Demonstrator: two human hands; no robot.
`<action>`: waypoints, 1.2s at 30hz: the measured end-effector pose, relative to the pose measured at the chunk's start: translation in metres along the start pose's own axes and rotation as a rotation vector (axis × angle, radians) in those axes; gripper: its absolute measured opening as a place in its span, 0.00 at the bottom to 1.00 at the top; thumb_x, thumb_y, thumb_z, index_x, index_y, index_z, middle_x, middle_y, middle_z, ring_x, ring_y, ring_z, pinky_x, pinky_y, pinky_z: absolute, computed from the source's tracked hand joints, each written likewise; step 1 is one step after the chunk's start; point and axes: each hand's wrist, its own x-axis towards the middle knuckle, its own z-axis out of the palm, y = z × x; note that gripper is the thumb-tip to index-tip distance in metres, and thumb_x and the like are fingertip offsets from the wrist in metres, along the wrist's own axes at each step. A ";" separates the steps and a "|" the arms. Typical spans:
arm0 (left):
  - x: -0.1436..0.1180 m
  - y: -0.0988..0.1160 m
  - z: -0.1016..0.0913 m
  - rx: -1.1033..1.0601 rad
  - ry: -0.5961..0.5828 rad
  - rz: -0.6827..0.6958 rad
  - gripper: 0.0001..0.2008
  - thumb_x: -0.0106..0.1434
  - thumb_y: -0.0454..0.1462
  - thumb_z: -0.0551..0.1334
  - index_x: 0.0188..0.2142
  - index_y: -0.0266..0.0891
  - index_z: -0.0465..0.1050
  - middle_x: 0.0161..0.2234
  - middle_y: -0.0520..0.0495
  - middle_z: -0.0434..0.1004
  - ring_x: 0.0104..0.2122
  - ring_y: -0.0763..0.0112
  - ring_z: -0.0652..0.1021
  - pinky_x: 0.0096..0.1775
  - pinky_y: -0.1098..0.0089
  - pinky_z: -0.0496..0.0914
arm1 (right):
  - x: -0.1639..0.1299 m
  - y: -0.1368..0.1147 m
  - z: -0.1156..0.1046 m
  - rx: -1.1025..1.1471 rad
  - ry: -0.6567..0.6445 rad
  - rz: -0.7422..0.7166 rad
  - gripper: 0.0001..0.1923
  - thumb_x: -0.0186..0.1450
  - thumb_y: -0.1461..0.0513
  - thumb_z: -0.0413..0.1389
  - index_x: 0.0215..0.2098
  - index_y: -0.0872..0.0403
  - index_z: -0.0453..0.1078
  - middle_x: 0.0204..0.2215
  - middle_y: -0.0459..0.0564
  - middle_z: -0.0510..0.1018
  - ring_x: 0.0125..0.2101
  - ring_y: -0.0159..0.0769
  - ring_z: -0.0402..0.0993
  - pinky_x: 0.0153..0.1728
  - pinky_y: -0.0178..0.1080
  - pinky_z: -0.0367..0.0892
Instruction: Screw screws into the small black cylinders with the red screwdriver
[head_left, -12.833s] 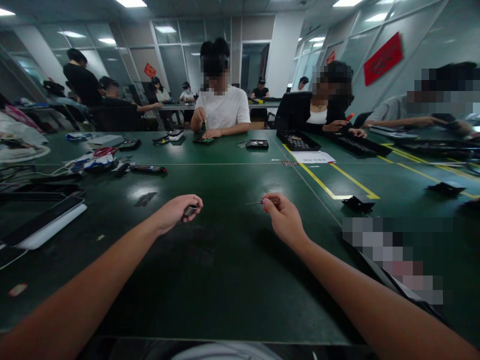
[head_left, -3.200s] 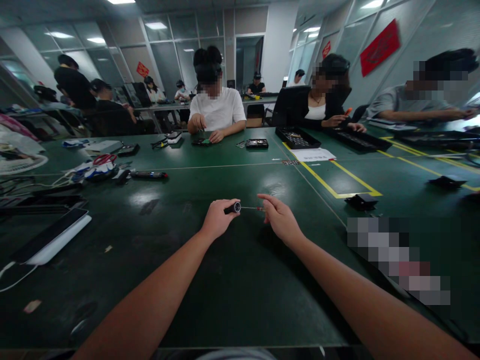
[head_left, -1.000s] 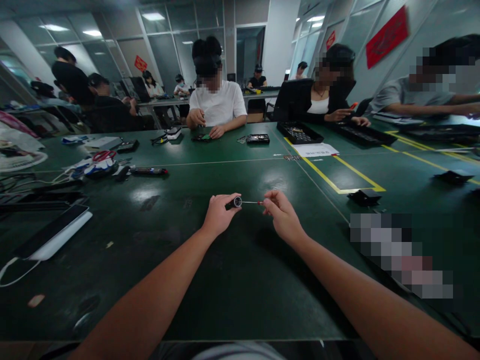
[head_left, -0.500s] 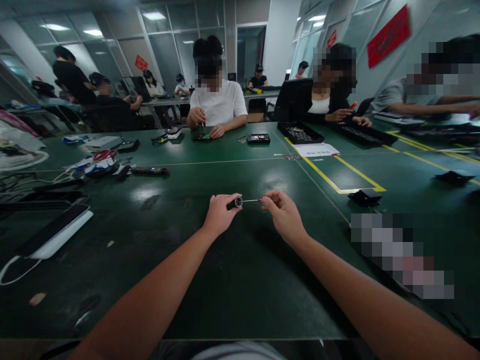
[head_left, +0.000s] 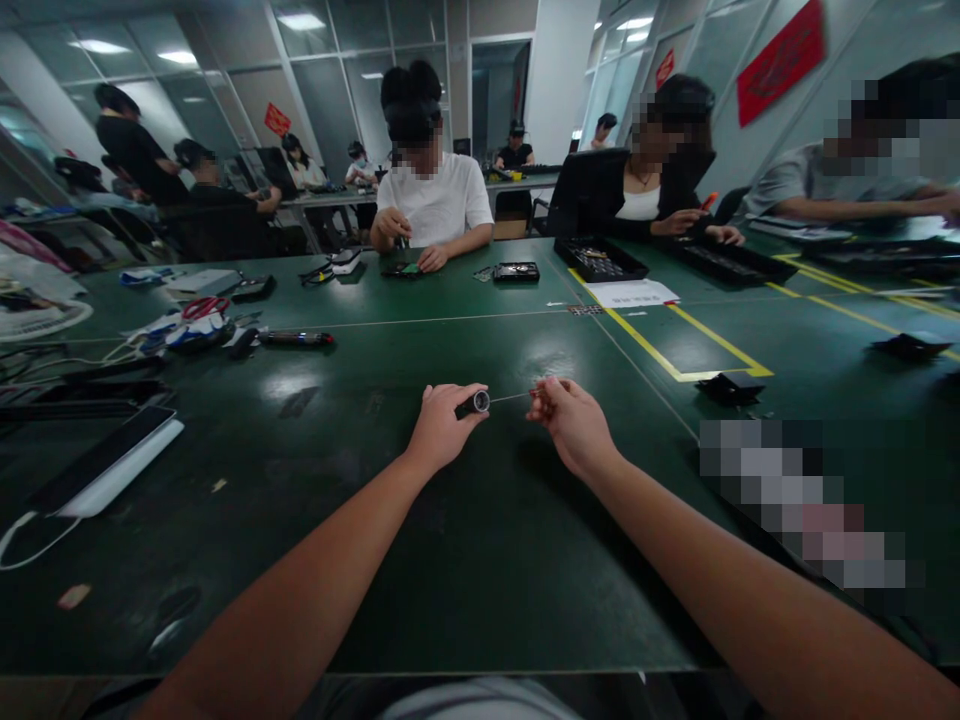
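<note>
One wide view looks forward and down from the person's head, close above the green table point(head_left: 465, 560); the far wall point(head_left: 502, 18) seems slightly blurred

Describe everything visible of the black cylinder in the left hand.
The black cylinder has a dark side wall and a round end ringed in paler grey, possibly metal; the ring's inside looks darker, its detail too small to read. The left hand grips it over the green table, hiding part of it. The ringed end faces the camera. A thin shaft ends near its rim; contact is unclear.
</note>
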 end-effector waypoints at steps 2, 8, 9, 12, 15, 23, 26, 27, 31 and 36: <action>0.000 0.000 0.000 0.002 0.005 0.008 0.17 0.63 0.35 0.68 0.52 0.48 0.76 0.45 0.48 0.80 0.49 0.56 0.74 0.61 0.48 0.59 | -0.003 0.000 0.002 -0.041 -0.007 -0.053 0.15 0.61 0.50 0.61 0.34 0.51 0.69 0.26 0.45 0.72 0.27 0.33 0.69 0.32 0.40 0.71; 0.000 0.000 0.001 0.014 0.012 0.016 0.17 0.63 0.35 0.68 0.52 0.48 0.77 0.45 0.48 0.81 0.49 0.57 0.75 0.59 0.50 0.61 | -0.005 0.000 0.002 -0.247 -0.063 -0.210 0.14 0.66 0.50 0.57 0.37 0.52 0.69 0.27 0.45 0.73 0.28 0.33 0.71 0.35 0.41 0.70; 0.000 -0.001 0.001 0.018 0.017 0.015 0.17 0.63 0.35 0.68 0.52 0.48 0.77 0.46 0.48 0.81 0.49 0.57 0.75 0.59 0.50 0.62 | -0.006 -0.001 0.001 -0.287 -0.077 -0.252 0.14 0.67 0.50 0.56 0.38 0.52 0.69 0.27 0.45 0.73 0.28 0.34 0.71 0.35 0.41 0.70; 0.000 -0.004 0.002 0.014 0.046 0.019 0.18 0.62 0.34 0.69 0.52 0.47 0.77 0.47 0.47 0.81 0.49 0.57 0.76 0.58 0.50 0.63 | -0.010 -0.003 0.000 -0.362 -0.147 -0.344 0.12 0.68 0.52 0.55 0.42 0.52 0.69 0.29 0.46 0.75 0.31 0.35 0.73 0.37 0.42 0.69; 0.001 -0.009 0.004 -0.015 0.084 0.026 0.19 0.61 0.32 0.70 0.51 0.48 0.78 0.49 0.47 0.81 0.50 0.58 0.76 0.57 0.53 0.65 | -0.016 -0.006 0.001 -0.419 -0.248 -0.370 0.12 0.69 0.53 0.54 0.45 0.51 0.70 0.31 0.46 0.76 0.32 0.35 0.73 0.37 0.41 0.68; 0.001 -0.011 0.004 -0.044 0.073 0.028 0.20 0.60 0.31 0.70 0.52 0.47 0.78 0.49 0.47 0.81 0.51 0.58 0.76 0.56 0.54 0.67 | -0.030 -0.014 0.008 -0.657 -0.105 -0.441 0.22 0.74 0.49 0.45 0.45 0.52 0.77 0.25 0.46 0.73 0.26 0.35 0.69 0.29 0.40 0.63; 0.001 -0.010 0.003 -0.063 0.083 0.033 0.21 0.60 0.31 0.71 0.52 0.47 0.78 0.49 0.47 0.81 0.51 0.59 0.77 0.56 0.54 0.67 | -0.027 -0.010 0.005 -0.690 -0.103 -0.470 0.18 0.73 0.53 0.48 0.52 0.51 0.72 0.32 0.48 0.78 0.30 0.37 0.72 0.34 0.41 0.66; 0.001 -0.010 0.003 -0.066 0.085 0.032 0.21 0.60 0.31 0.71 0.52 0.47 0.78 0.49 0.47 0.81 0.51 0.59 0.77 0.55 0.54 0.67 | -0.026 -0.009 0.004 -0.678 -0.102 -0.477 0.17 0.72 0.54 0.49 0.53 0.51 0.71 0.34 0.49 0.78 0.32 0.38 0.73 0.36 0.42 0.67; 0.000 -0.009 0.003 -0.044 0.067 0.033 0.20 0.60 0.32 0.71 0.51 0.47 0.78 0.49 0.48 0.81 0.51 0.58 0.76 0.56 0.53 0.66 | -0.024 -0.008 0.002 -0.608 -0.114 -0.467 0.14 0.72 0.54 0.50 0.49 0.51 0.70 0.35 0.49 0.78 0.35 0.39 0.74 0.37 0.42 0.68; 0.000 -0.008 0.004 -0.030 0.045 0.044 0.20 0.60 0.33 0.71 0.51 0.48 0.77 0.49 0.49 0.81 0.51 0.58 0.76 0.57 0.50 0.64 | -0.031 -0.017 0.009 -0.713 -0.111 -0.464 0.22 0.74 0.50 0.44 0.39 0.51 0.75 0.29 0.48 0.77 0.29 0.38 0.74 0.34 0.40 0.66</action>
